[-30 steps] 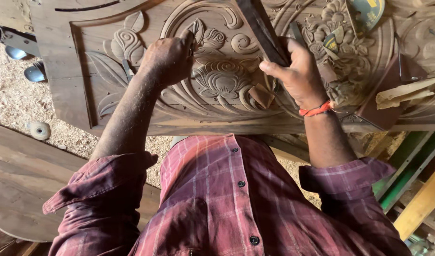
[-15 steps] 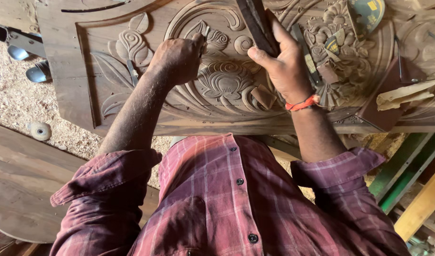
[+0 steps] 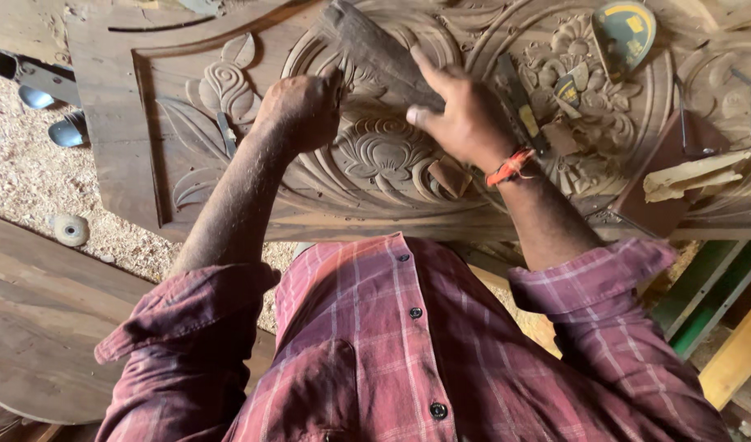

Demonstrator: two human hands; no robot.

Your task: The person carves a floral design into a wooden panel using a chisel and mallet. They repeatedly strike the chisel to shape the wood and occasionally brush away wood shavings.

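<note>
A: Head view, looking straight down: the left hand (image 3: 302,106) is closed in a fist over what I take to be a thin carving tool, though the tool itself is hidden, and it presses on the dark brown carved wooden panel with a flower medallion (image 3: 383,151).

B: And the right hand (image 3: 461,115)?

A: Wrapped around a worn, blocky wooden mallet (image 3: 375,49), whose head is raised above the fist. An orange thread band (image 3: 510,166) sits at that wrist.

B: Where does the panel lie?

A: Flat across the table, just ahead of the red plaid shirt (image 3: 408,352). On its right part rest a round yellow and grey tape measure (image 3: 625,29), a dark handled chisel (image 3: 518,102) and some pale wood offcuts (image 3: 690,176). Sawdust (image 3: 23,164) covers the floor on the left.

B: How would you do this stroke well?

A: I'd judge it wants a firm fist low on the tool, the edge seated in the groove, and light, square taps rather than heavy blows.
</note>
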